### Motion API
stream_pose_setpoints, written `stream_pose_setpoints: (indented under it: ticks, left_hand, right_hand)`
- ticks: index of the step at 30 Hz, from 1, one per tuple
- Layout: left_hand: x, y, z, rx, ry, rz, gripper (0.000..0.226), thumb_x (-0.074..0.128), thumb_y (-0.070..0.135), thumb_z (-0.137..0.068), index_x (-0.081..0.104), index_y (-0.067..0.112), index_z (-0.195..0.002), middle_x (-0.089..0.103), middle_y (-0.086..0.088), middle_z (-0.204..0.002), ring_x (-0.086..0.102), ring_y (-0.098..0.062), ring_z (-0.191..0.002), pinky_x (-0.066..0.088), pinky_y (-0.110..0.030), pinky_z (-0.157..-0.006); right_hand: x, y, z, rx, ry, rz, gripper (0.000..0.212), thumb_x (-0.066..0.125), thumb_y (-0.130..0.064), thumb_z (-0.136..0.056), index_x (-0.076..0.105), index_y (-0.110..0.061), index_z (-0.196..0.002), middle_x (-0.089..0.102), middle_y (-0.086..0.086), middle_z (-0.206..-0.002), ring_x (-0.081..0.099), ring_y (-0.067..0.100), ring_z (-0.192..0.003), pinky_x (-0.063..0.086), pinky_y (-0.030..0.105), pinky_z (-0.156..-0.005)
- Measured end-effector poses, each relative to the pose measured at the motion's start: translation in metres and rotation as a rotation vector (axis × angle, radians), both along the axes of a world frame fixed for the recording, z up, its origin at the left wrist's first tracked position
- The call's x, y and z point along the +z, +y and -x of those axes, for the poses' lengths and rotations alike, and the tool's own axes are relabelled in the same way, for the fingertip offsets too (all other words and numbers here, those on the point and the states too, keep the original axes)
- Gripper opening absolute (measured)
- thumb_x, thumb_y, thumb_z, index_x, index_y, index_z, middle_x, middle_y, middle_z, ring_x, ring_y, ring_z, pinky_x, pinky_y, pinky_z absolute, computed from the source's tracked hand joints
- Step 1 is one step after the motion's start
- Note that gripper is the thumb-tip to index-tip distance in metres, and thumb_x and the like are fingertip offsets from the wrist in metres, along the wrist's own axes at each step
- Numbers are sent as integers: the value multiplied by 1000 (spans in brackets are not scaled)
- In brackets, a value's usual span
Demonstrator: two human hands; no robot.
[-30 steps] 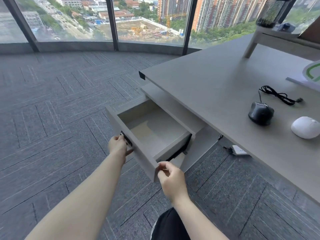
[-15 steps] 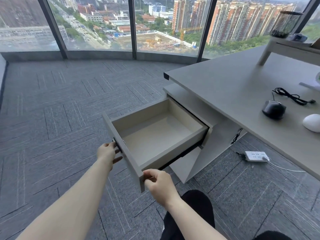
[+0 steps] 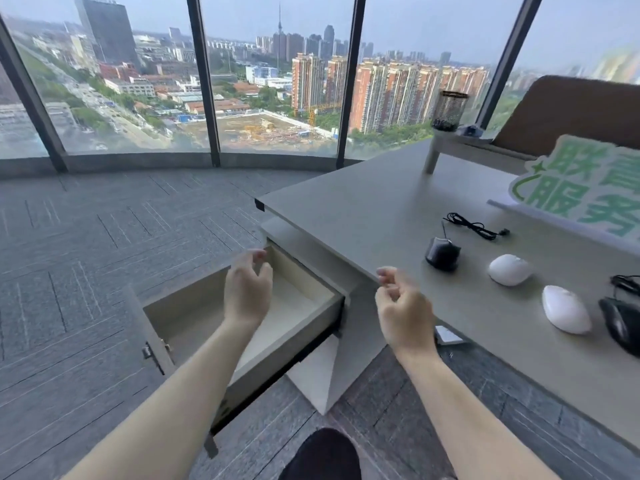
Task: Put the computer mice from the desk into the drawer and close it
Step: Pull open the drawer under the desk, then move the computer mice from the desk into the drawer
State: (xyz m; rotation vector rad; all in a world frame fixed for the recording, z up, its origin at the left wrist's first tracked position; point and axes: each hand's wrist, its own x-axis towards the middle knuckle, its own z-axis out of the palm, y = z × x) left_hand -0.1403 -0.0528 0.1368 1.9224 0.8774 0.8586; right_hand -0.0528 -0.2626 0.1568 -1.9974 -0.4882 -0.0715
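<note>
**Drawer open, four mice on the desk**

Our left hand [image 3: 247, 292] hangs in the air above the open drawer [image 3: 194, 306], its fingers loosely curled and holding nothing. Our right hand [image 3: 403, 308] is raised at the near edge of the desk [image 3: 363, 202], fingers half bent, also holding nothing and touching neither drawer nor desk as far as we can tell.

The drawer is pulled well out from under the desk's corner, and the parts of its pale inside that we can see are bare; our left forearm covers part of its floor. A small metal lock fitting [image 3: 148, 351] shows on its front panel.

All four mice lie on the desk to our right, in a rough row. Farthest is a black mouse [image 3: 442, 253] with its cord [image 3: 474, 226] trailing behind it in a loose bundle. Next comes a round white mouse [image 3: 509, 269], then a longer white mouse [image 3: 565, 309], and a second black mouse [image 3: 621, 322] at the frame's right edge, partly cut off.

Behind them lie a white and green sign [image 3: 581, 188] and a low shelf [image 3: 460, 147] bearing a mesh cup [image 3: 449, 110].
</note>
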Motion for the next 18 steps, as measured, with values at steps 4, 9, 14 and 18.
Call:
stream_pose_setpoints:
  ticks: [4, 9, 14, 18]
  left_hand:
    - [26, -75, -94, -318, 49, -28, 35, 54, 19, -90, 58, 15, -125, 61, -6, -126, 60, -20, -108, 46, -29, -93]
    - [38, -152, -183, -545, 210, -114, 54, 55, 32, -87, 44, 24, -140, 49, -5, -141, 50, -24, -126, 44, -35, -98]
    - [26, -190, -243, -516, 461, -273, 69, 57, 49, -79, 37, 30, -143, 53, -7, -137, 46, -32, -126, 39, -40, -100]
    - [16, -200, -263, -401, 494, -416, 59, 55, 47, -80, 45, 30, -135, 58, -10, -128, 47, -33, -121, 36, -39, -96]
  right_hand:
    - [24, -60, -93, -254, -89, 168, 43, 52, -11, -86, 56, -20, -127, 54, 9, -128, 52, 28, -111, 39, 33, -90]
    - [19, -99, -168, -364, 57, 593, 65, 49, -26, -86, 29, -28, -148, 19, 17, -157, 24, 42, -138, 25, 46, -113]
    - [9, -107, -208, -379, 167, 752, 58, 44, -44, -90, 34, -30, -145, 13, 17, -158, 33, 49, -129, 28, 45, -109]
    - [1, -107, -219, -368, 96, 763, 39, 49, -43, -91, 54, -22, -124, 34, 16, -142, 44, 45, -114, 37, 43, -100]
